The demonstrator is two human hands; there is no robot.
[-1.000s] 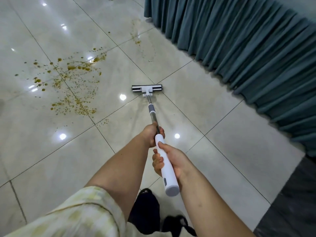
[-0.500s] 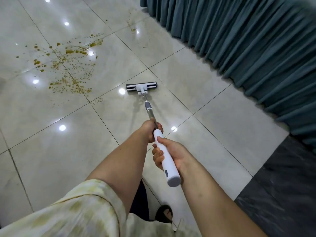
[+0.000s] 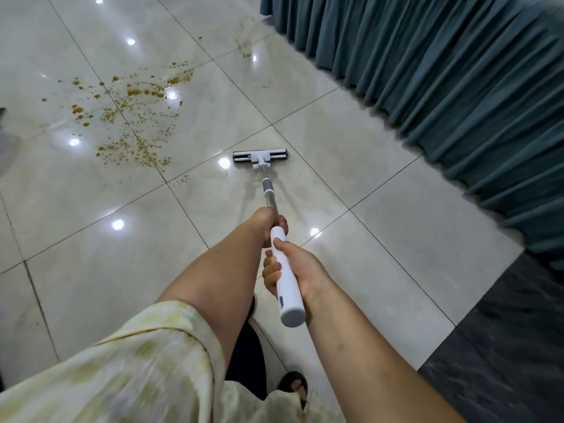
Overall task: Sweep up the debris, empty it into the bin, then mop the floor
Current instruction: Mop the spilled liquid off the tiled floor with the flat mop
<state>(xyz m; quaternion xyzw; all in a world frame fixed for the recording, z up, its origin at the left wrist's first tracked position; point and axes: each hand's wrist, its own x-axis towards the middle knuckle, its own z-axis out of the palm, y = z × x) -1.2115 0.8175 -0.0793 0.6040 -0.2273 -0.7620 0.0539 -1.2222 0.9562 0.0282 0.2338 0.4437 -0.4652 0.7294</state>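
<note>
At the far left edge, about nine o'clock, a blurred grey shape (image 3: 7, 141) pokes into view; what it is cannot be told. Just right of it, towards ten and eleven o'clock, brown spatter (image 3: 134, 123) lies scattered over the glossy pale tiled floor (image 3: 91, 239), thickest along a grout line, with a fainter smear (image 3: 247, 47) further off at twelve o'clock. No bin, bucket or other container is in view. At seven o'clock a pale yellow-patterned sleeve (image 3: 128, 370) covers the person's upper left arm. The left hand (image 3: 268, 219) is wrapped closed around the metal shaft of the mop (image 3: 268, 190), just above the white grip. The mop's flat head (image 3: 260, 156) rests on the floor near the centre, just right of the spatter and clear of it. The right hand (image 3: 293, 267) is curled tight round the white grip, thumb on top, below the left. A sandalled foot (image 3: 294, 386) shows at six o'clock. Teal pleated curtains (image 3: 442, 87) run from twelve to three o'clock, and dark flooring (image 3: 503, 346) fills four o'clock.
</note>
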